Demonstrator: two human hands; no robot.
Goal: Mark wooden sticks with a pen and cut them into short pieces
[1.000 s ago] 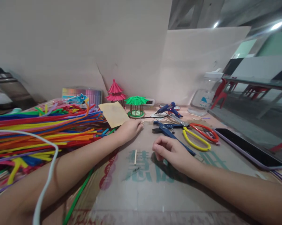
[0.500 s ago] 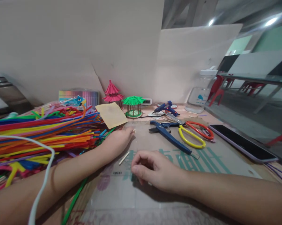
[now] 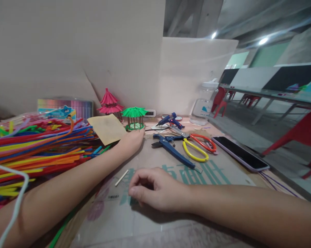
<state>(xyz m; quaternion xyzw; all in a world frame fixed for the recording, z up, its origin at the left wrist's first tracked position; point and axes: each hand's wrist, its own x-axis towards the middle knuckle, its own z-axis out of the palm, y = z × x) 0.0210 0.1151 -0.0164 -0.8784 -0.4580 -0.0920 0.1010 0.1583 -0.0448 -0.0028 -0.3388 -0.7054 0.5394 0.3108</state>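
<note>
My left hand is stretched out to the front edge of a small model pavilion with a green pleated roof, thin posts and a green round base. The back of the hand faces me and its fingertips are mostly hidden; whether they touch the base I cannot tell. My right hand rests on the clear-covered board, its fingers curled loosely toward the thumb, with nothing visible in them. A short pale stick lies on the board between my hands. Beside the left wrist is a tan square sheet.
Bundled coloured pipe cleaners fill the left side, near a white cable. A pink pavilion stands behind. Blue pliers, yellow-and-red-handled scissors, a glue gun, a bottle and a phone sit rightward.
My left hand has reached farther forward, up to the green pavilion's base. The right hand keeps its curled pose on the board. The view has turned slightly right.
</note>
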